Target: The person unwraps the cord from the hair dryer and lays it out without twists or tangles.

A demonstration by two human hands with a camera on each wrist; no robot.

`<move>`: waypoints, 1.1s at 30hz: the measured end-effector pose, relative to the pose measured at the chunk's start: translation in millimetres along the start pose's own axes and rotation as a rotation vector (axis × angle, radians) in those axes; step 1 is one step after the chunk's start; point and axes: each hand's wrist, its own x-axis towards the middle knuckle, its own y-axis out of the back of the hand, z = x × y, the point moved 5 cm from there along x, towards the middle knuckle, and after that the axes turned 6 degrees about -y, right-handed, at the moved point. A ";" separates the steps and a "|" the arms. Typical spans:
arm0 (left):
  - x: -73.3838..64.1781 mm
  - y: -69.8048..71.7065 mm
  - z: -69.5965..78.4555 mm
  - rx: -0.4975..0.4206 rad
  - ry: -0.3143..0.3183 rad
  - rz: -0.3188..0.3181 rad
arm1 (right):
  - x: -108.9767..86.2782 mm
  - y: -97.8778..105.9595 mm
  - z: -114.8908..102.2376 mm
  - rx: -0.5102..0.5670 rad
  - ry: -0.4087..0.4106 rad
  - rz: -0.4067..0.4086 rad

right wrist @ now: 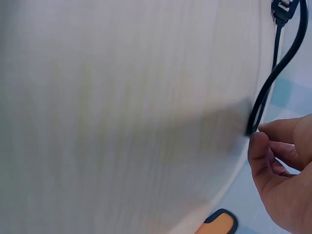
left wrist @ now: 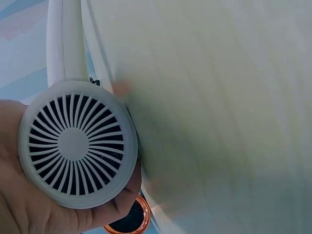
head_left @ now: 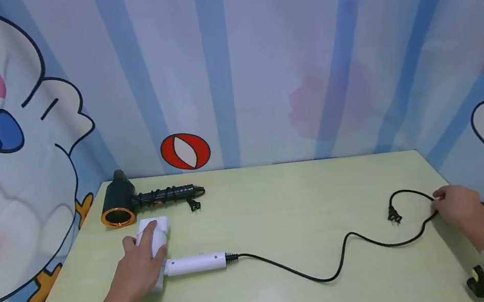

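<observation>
Grips the white dryer (head_left: 179, 266) by its head (head_left: 162, 227) with the left hand (head_left: 139, 267), with its handle (head_left: 201, 263) pointing right and its round grille (left wrist: 73, 144) turned toward the left wrist, at the left of the table (head_left: 278, 208), just in front of the black dryer (head_left: 119, 195). Pinches the black cord (head_left: 324, 280) between thumb and fingertips of the right hand (head_left: 457, 206) near the table's right edge, with the plug (head_left: 393, 214) lying left of that hand. Has the cord's longer stretch lying in loose curves across the table to the handle's end.
</observation>
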 end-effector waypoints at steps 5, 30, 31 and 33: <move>1.0 -0.3 2.1 0.019 0.003 -0.004 | -19.7 5.0 -27.7 0.020 0.114 0.088; 4.4 -3.7 5.8 0.034 -0.013 -0.007 | -147.2 -32.3 -204.9 0.011 0.918 0.056; 4.3 -3.4 5.9 0.034 -0.014 -0.006 | -148.0 -33.3 -203.7 0.001 0.912 0.048; 4.2 -2.5 5.8 0.033 -0.015 -0.005 | -149.0 -35.2 -201.5 -0.020 0.902 0.035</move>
